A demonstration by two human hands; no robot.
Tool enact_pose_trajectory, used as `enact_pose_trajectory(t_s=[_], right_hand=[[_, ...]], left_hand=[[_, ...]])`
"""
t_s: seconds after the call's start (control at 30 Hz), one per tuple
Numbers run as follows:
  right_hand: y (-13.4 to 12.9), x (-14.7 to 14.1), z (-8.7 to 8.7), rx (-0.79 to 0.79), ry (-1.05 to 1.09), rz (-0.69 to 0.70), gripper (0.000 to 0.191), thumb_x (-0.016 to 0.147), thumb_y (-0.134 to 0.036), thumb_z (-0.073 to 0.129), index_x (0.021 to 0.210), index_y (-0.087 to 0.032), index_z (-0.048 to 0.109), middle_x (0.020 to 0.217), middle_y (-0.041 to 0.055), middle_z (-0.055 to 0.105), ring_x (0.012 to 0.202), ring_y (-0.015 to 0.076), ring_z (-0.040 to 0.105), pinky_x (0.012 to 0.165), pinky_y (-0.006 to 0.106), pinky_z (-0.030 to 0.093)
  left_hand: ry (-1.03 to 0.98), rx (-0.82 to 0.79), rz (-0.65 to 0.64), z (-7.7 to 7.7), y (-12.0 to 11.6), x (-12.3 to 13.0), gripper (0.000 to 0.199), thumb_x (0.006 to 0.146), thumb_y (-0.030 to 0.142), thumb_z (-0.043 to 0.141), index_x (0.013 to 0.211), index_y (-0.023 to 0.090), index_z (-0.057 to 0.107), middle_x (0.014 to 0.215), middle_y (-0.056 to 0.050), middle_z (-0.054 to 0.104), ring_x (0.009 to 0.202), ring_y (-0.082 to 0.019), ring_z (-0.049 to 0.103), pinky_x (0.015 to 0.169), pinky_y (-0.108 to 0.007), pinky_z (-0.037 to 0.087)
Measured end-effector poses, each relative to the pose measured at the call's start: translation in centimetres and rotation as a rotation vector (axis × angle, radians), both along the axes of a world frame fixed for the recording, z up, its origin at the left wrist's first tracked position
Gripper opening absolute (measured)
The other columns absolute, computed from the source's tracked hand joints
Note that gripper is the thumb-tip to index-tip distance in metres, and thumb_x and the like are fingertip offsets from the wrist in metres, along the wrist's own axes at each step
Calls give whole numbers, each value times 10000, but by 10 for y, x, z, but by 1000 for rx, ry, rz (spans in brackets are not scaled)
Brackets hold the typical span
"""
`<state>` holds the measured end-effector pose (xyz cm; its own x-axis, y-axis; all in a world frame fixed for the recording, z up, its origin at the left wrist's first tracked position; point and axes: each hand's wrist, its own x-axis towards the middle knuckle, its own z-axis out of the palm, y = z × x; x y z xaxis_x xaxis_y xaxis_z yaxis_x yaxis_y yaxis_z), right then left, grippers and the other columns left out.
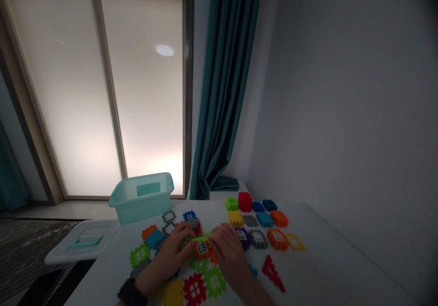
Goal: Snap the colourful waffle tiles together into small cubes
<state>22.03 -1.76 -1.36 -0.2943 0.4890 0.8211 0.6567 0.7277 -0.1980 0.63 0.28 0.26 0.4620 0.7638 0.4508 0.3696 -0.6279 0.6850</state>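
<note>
Head view: L hand [164, 260] & R hand [227, 251] pressed in, fingers pinching small stack of plastic blocks [202, 246] btwn them, mid white table [328, 260]. Loose blocks [258, 238] all around. Teal bin [140, 199] far left, lid [82, 241] beside it. Watch [129, 292] on L wrist.

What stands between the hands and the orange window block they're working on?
Nothing visible does. The left hand and right hand reach the orange window block from either side, with a lime-green piece across its top. Other loose tiles lie around them, not between.
</note>
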Motion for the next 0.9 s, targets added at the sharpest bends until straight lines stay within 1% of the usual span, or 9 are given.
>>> enact_pose_trajectory(t_s=[0.1, 0.2, 0.3, 0.37, 0.53, 0.67, 0.73, 0.8, 0.9], right_hand=[[-1, 0, 3, -8, -37, 9, 213, 1034, -161, 396, 978, -254, 580, 863, 3, 695, 885, 177, 673, 1029, 441, 455], [0, 0, 4, -20, -55, 13, 186, 1028, -173, 417, 979, -257, 576, 900, 12, 696, 908, 185, 672, 1008, 433, 474], [1, 0, 2, -22, -50, -5, 141, 1009, -195, 465, 956, -256, 581, 980, 38, 694, 941, 203, 662, 925, 405, 523], [1, 0, 1, -28, -50, -20, 129, 998, -190, 478, 953, -252, 582, 1038, 54, 690, 983, 212, 655, 898, 392, 538], [0, 2, 1, -44, -102, -44, 132, 975, -168, 487, 1032, -247, 576, 1146, 80, 672, 1081, 239, 636, 964, 437, 525], [1, 4, 2, -28, -125, -36, 175, 957, -157, 507, 1085, -255, 576, 1123, 75, 686, 1057, 238, 650, 973, 450, 526], [1, 5, 3, -20, -121, -36, 186, 949, -162, 523, 1099, -256, 577, 1106, 72, 694, 1042, 237, 657, 976, 454, 525], [2, 7, 4, -15, -118, -36, 188, 947, -171, 533, 1107, -257, 579, 1100, 71, 699, 1044, 238, 659, 976, 456, 525], [3, 9, 5, -17, -119, -30, 187, 955, -186, 528, 1120, -258, 580, 1104, 73, 701, 1059, 242, 656, 984, 467, 523]], left_hand=[[-25, -26, -27, 2, -2, 0, 202, 965, 375, 493, 947, 206, 602, 1037, -77, 603, 1002, -249, 590, 926, -374, 490], [-41, -4, -3, 1, -1, -1, 161, 918, 351, 554, 987, 207, 576, 1037, -75, 587, 998, -251, 582, 911, -375, 496], [-37, 46, 44, -4, 1, -2, 238, 861, 311, 624, 1068, 215, 558, 1093, -87, 578, 1013, -259, 579, 901, -384, 506], [-23, 92, 71, -7, 4, -2, 305, 834, 286, 651, 1116, 220, 556, 1144, -100, 572, 1051, -270, 580, 925, -404, 504], [28, 212, 99, -14, 8, -4, 403, 782, 218, 662, 1176, 228, 574, 1164, -99, 583, 1075, -273, 602, 946, -410, 510], [94, 248, 117, -15, 7, -6, 461, 754, 184, 669, 1204, 229, 581, 1178, -104, 597, 1076, -279, 611, 942, -415, 519], [121, 245, 123, -14, 6, -6, 494, 755, 174, 666, 1236, 235, 574, 1200, -106, 603, 1090, -283, 610, 958, -425, 515], [143, 240, 120, -12, 4, -6, 504, 789, 174, 643, 1281, 241, 558, 1223, -110, 607, 1105, -282, 609, 972, -425, 511], [164, 246, 117, -9, 3, -7, 456, 855, 177, 588, 1304, 245, 549, 1223, -112, 613, 1097, -274, 615, 964, -417, 518]])
